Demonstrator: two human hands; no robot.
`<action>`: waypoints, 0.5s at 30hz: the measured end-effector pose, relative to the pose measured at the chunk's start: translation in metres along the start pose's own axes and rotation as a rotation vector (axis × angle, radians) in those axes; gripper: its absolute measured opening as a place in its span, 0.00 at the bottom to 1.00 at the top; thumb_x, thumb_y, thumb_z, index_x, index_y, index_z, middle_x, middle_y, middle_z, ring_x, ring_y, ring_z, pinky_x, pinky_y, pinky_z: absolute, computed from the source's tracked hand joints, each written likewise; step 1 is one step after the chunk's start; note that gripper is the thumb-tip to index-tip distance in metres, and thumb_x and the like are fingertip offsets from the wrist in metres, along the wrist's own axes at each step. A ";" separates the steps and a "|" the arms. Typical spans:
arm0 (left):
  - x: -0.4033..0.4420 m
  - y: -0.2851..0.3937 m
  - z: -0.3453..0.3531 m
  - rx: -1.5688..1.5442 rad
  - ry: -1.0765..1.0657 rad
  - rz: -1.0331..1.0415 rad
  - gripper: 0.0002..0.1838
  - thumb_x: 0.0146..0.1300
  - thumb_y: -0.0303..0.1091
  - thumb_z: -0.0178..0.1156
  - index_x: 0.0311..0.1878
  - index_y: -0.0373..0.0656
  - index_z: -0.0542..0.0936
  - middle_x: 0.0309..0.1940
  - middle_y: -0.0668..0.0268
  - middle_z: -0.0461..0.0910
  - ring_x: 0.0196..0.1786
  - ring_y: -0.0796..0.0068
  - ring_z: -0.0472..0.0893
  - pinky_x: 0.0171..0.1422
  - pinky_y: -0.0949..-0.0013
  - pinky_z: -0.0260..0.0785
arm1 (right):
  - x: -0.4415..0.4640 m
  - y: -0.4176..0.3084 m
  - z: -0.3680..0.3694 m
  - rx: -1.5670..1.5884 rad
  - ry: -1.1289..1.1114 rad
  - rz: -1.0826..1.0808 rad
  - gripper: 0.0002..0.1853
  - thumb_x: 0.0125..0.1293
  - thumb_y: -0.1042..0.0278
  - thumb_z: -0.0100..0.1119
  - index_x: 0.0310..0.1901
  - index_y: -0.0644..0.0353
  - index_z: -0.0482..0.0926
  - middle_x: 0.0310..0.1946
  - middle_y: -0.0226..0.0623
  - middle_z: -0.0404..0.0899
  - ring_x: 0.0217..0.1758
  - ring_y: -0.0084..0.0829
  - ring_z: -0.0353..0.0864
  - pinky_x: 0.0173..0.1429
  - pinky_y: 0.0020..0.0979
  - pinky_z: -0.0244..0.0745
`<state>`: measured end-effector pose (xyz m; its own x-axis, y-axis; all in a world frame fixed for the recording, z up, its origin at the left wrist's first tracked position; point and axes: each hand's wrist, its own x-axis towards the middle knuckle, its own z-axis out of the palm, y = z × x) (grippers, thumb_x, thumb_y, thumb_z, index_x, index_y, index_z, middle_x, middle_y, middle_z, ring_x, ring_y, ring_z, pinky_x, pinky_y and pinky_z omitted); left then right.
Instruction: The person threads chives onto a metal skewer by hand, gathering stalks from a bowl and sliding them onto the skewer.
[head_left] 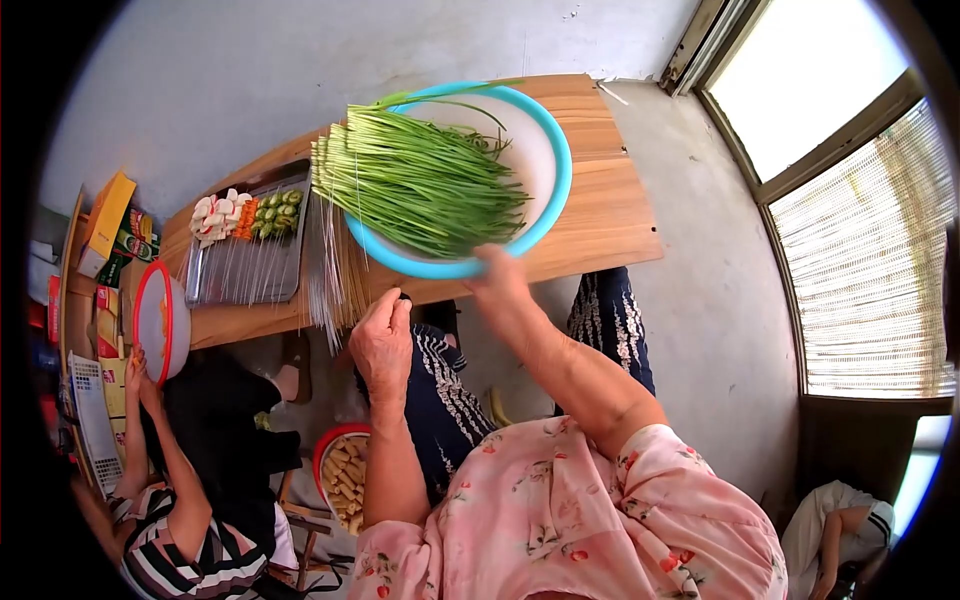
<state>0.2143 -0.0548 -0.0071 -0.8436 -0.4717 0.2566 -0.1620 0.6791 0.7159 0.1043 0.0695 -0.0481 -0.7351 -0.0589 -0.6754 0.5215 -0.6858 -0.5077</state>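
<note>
My left hand (383, 340) is closed in a fist just off the table's near edge, beside a bunch of thin skewers (325, 265). A small dark bit shows at its fingertips, but what it holds cannot be made out. My right hand (497, 275), smeared by motion, is at the near rim of a blue-rimmed basin (557, 150). Across that basin lies a big heap of green chives (430, 185), their pale ends lined up to the left. Left of them, a metal tray (235, 287) carries skewered white pieces (218, 215), orange pieces (245, 220) and green slices (277, 214).
At left, another person's hands (142, 372) touch a red-rimmed bowl (181, 325). Boxes (108, 225) stand beyond it. A red-rimmed container of tan pieces (345, 475) is below the wooden table (610, 200). Another person (840, 530) is at lower right.
</note>
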 end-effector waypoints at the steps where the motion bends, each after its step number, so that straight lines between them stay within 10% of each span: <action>1: 0.000 -0.001 -0.001 0.008 0.000 0.020 0.10 0.57 0.30 0.59 0.41 0.37 0.80 0.35 0.54 0.81 0.37 0.59 0.81 0.42 0.66 0.72 | 0.004 -0.006 -0.003 -0.017 0.012 0.004 0.15 0.55 0.78 0.50 0.46 0.67 0.64 0.42 0.47 0.70 0.39 0.43 0.76 0.33 0.45 0.79; 14: 0.005 0.006 0.010 0.099 -0.046 0.010 0.11 0.55 0.30 0.61 0.41 0.38 0.80 0.32 0.56 0.80 0.35 0.58 0.80 0.40 0.64 0.71 | 0.152 -0.151 -0.048 0.181 -0.182 -0.128 0.18 0.56 0.78 0.49 0.48 0.72 0.62 0.41 0.53 0.70 0.43 0.49 0.76 0.40 0.48 0.82; 15: 0.005 0.006 0.010 0.111 -0.054 0.023 0.11 0.55 0.31 0.61 0.41 0.39 0.80 0.32 0.55 0.80 0.35 0.57 0.80 0.40 0.63 0.71 | 0.148 -0.166 -0.046 0.206 -0.307 -0.054 0.27 0.57 0.78 0.44 0.58 0.76 0.52 0.58 0.65 0.60 0.56 0.61 0.69 0.53 0.58 0.75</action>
